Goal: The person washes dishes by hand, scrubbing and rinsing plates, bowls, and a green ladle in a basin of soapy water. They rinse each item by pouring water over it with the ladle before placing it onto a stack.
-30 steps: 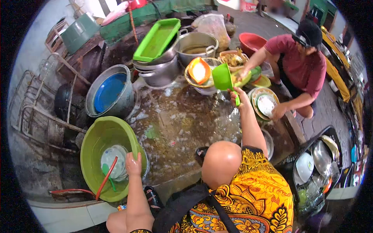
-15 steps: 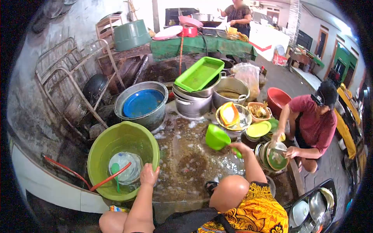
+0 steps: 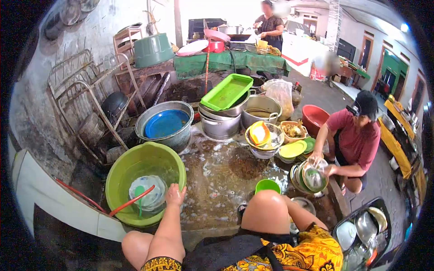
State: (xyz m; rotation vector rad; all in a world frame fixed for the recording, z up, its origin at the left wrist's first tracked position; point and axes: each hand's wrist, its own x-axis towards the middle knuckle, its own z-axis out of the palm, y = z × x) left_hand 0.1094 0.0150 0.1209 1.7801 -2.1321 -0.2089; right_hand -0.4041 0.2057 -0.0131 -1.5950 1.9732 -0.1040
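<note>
"So, what is the left hand (image 3: pixel 175 195) doing?"

"It lies at the rim of the olive-green plastic tub (image 3: pixel 149 151), on the side facing the right arm. Its fingers are partly bent, but I can't tell whether they clasp the rim or only rest against it."

"Anything inside?"

"Just left of that hand, white plates (image 3: pixel 157 193) sit low in the tub, with a green ladle (image 3: pixel 139 193) over them. An orange-red hose (image 3: pixel 131 203) crosses the rim and reaches over the plates toward the hand."

"And the right hand?"

"Hidden behind the bent right knee (image 3: pixel 266 212). Only the right forearm (image 3: pixel 303 213) shows, so I can't tell how far those fingers are open or whether they hold anything. A bright green plastic dipper (image 3: pixel 267 184) peeks out just beyond the knee, near where the forearm disappears."

"What lies farther out?"

"Beyond the left hand, a metal tub (image 3: pixel 181 139) holds a blue basin (image 3: pixel 166 123). Beyond the right forearm, a crouching co-worker (image 3: pixel 365 142) in maroon handles stacked dishes (image 3: pixel 297 177)."
</note>
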